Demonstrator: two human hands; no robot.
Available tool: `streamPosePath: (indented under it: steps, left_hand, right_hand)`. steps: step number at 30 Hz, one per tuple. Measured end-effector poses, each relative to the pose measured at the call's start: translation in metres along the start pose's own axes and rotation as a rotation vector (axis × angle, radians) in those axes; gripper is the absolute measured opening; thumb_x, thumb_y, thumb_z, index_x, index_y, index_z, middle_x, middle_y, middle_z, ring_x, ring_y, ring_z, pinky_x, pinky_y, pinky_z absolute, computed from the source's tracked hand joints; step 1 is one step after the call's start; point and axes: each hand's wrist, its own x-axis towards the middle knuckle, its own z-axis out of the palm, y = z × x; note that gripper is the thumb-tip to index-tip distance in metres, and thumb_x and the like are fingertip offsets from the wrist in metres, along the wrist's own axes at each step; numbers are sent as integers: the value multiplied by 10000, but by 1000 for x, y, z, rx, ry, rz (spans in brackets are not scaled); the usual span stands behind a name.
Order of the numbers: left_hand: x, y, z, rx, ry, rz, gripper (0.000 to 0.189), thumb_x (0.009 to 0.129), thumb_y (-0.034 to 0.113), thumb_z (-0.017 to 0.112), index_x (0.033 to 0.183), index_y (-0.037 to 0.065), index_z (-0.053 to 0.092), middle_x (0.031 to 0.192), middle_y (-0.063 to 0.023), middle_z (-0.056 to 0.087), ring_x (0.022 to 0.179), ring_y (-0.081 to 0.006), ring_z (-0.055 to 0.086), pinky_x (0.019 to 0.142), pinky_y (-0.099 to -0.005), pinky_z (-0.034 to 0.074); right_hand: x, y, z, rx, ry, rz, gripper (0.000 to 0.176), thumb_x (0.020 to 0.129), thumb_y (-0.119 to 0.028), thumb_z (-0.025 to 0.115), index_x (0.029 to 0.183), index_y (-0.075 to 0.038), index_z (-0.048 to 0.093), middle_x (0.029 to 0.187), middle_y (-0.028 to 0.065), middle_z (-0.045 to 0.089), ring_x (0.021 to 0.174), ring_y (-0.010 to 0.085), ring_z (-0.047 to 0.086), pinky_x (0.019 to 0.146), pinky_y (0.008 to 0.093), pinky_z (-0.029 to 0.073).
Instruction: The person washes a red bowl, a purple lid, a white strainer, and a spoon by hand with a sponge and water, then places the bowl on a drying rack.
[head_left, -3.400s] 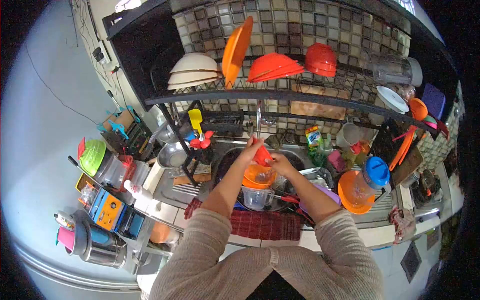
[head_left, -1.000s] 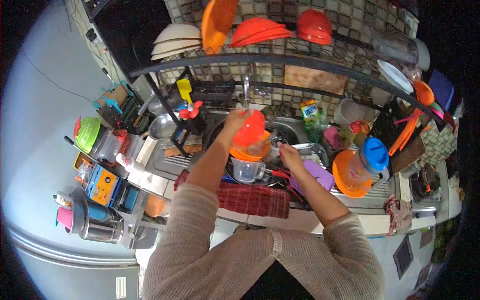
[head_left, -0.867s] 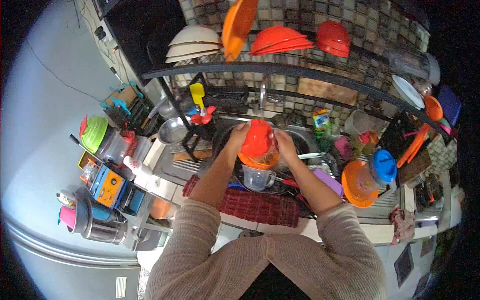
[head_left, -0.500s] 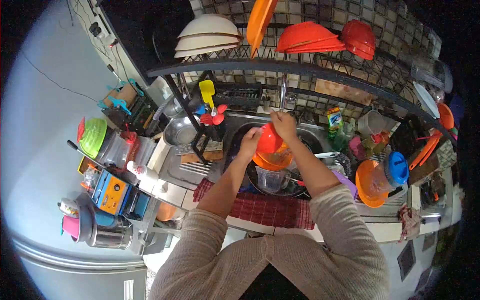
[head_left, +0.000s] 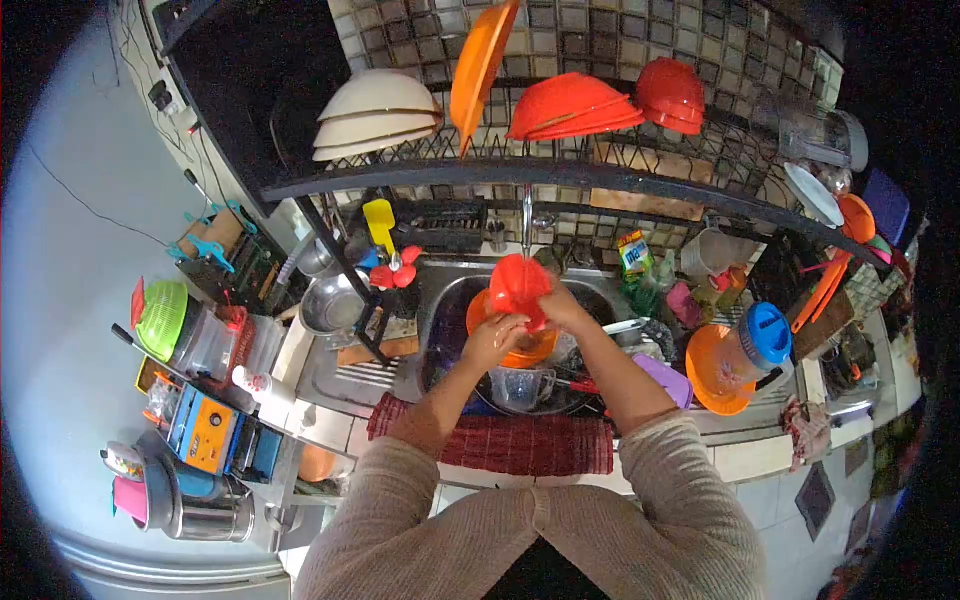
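red cup, held between both hands' fingers

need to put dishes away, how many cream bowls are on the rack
3. The cream bowls sit nested upside down at the left end of the upper rack, left of the upright orange plate. More could hide inside the stack.

The cup I hold is bright red-orange; the bowl beneath it is a paler orange. My sleeves are beige knit. The cloth on the counter edge is dark red with a fine check. On the rack, the stacked bowls are cream, the plate orange. The wall tiles make a brown-and-beige mosaic. The jar lid is blue, the colander lime green.
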Motion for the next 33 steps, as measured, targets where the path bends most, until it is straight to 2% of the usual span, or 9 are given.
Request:
streamPosePath:
  steps: [2, 5, 9, 15, 21, 24, 26, 29, 33]
  left_hand:
    - [-6, -16, 10, -152, 96, -162, 201, 854, 224, 525, 955, 67, 600, 802, -54, 600, 721, -170, 595, 670, -324, 480]
    - [-2, -19, 12, -691, 339, -582, 272, 886, 322, 502, 887, 64, 589, 638, -16, 538, 497, -78, 526, 428, -226, 422]
    - [12, -8, -13, -972, 561, -953, 420, 822, 505, 527, 732, 95, 530, 493, 42, 370, 343, -48, 316, 314, -191, 225]
    - [52, -1, -23, -1448, 30, -1236, 443, 834, 530, 473, 897, 95, 532, 602, 18, 502, 430, -60, 434, 370, -156, 366]
    - [90, 18, 13, -1322, 156, -848, 300, 874, 313, 504, 1017, 56, 566, 916, -50, 630, 772, -237, 622, 616, -338, 524]
    - [99, 13, -5, -475, -92, -772, 231, 857, 233, 513, 889, 21, 601, 868, -135, 632, 846, -217, 613, 711, -347, 483]
    - [97, 38, -25, 513, -311, -430, 243, 833, 231, 551, 896, 4, 610, 761, -126, 634, 722, -181, 616, 651, -310, 480]
    - [80, 31, -38, 318, -417, -191, 226, 801, 212, 576, 916, 23, 619, 755, -153, 623, 689, -178, 612, 653, -318, 470]
    - [57, 43, -45, 92, -358, -470, 272, 785, 249, 590, 960, 42, 620, 807, -157, 630, 701, -260, 608, 683, -346, 470]
  right_hand:
    - [21, -3, 9, -904, 138, -556, 467, 708, -51, 524, 1163, -148, 487, 1119, 152, 537, 912, 358, 570, 822, 447, 452]
    - [30, -18, 29, -1368, 156, -814, 495, 702, -41, 533, 1176, -178, 499, 1106, 164, 525, 931, 373, 544, 827, 448, 431]
    - [16, -25, 21, -931, 16, -850, 465, 699, -12, 550, 1142, -155, 539, 1056, 157, 536, 992, 326, 523, 835, 430, 428]
    - [-46, -7, -14, -1260, -73, -1227, 554, 644, -79, 604, 1175, -210, 520, 1205, 125, 481, 1108, 327, 465, 953, 431, 363]
    - [-104, -6, -56, -1486, 13, -1208, 503, 678, -148, 612, 1169, -202, 513, 1279, 136, 394, 1210, 354, 347, 991, 536, 261]
    - [-124, 8, -84, -1397, 22, -1096, 342, 715, -100, 583, 1053, -153, 576, 1289, 144, 375, 1196, 335, 364, 957, 475, 315]
    - [-142, 7, -102, -1328, -5, -1052, 305, 718, -102, 582, 1021, -135, 590, 1273, 146, 392, 1181, 336, 378, 948, 460, 330]
    - [-155, 15, -122, -1206, -26, -1010, 214, 720, -116, 573, 927, -105, 625, 1205, 146, 454, 1104, 338, 441, 912, 420, 382]
    - [-165, 25, -139, -1074, 26, -955, 175, 730, -98, 565, 898, -88, 617, 1165, 147, 475, 1045, 326, 483, 884, 406, 408]
